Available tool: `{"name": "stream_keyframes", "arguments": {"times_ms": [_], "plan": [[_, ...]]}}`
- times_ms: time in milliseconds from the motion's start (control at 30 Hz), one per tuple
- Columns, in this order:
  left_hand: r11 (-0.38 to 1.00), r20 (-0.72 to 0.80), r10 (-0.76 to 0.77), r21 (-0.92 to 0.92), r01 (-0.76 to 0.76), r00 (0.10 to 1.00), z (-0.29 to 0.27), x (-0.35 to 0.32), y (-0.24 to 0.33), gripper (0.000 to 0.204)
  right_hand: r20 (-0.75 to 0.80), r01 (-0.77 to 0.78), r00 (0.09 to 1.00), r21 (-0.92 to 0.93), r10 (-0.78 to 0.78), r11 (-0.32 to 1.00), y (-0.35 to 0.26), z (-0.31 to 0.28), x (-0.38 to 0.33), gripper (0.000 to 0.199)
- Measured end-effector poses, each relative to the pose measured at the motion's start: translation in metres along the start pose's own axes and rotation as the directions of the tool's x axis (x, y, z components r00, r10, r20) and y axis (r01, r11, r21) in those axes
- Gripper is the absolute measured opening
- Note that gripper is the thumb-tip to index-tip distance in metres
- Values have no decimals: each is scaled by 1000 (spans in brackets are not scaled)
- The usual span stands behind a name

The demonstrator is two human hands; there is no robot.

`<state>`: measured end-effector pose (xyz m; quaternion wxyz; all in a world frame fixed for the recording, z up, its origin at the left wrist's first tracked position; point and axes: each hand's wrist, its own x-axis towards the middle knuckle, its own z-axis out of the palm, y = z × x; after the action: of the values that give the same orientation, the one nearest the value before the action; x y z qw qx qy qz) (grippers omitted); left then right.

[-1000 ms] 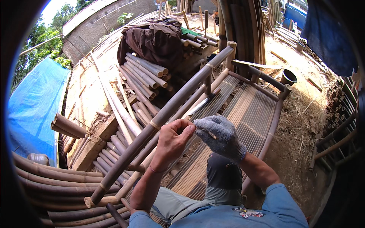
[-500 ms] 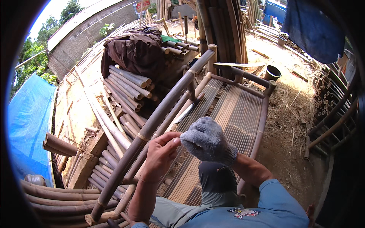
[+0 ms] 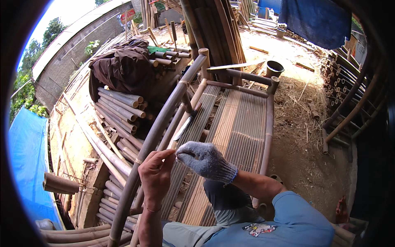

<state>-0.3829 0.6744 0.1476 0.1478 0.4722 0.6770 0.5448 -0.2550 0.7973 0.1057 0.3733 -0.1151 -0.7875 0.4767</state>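
My bare left hand (image 3: pixel 156 176) is closed in a pinch, thumb against forefinger. Touching its fingertips or nearly so is my right hand (image 3: pixel 209 162), in a grey knit glove, with thumb and fingers curled together in a ring. Anything between the fingertips is too small to make out. Both hands are held above a bamboo bench (image 3: pixel 268 131) with a seat of thin slats (image 3: pixel 236 123). A knife (image 3: pixel 183 128) with a pale blade and dark handle lies along the seat's left side, just beyond my hands.
Bamboo poles (image 3: pixel 120 108) are stacked left of the bench, partly under a brown cloth (image 3: pixel 121 68). A bamboo strip (image 3: pixel 234 66) crosses the bench's far end, near a black bucket (image 3: pixel 274 68). A blue tarp (image 3: pixel 29 160) is at far left; bamboo frames (image 3: pixel 354 103) stand at right.
The whole view has shifted, so the bench and yard sit farther left and higher. My gloved right hand has turned from a fist-like shape into a ring-shaped pinch. My left hand keeps its pinch.
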Motion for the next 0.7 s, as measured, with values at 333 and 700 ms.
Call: {"name": "stream_keyframes", "arguments": {"times_ms": [333, 700], "plan": [[957, 97, 158, 228, -176, 983, -7, -3, -4, 15, -51, 328, 929, -350, -367, 878, -1, -5, 6, 11], [875, 244, -285, -329, 355, 927, -10, -3, 6, 26, -57, 473, 849, -360, -525, 804, -14, -10, 3, 23]]}}
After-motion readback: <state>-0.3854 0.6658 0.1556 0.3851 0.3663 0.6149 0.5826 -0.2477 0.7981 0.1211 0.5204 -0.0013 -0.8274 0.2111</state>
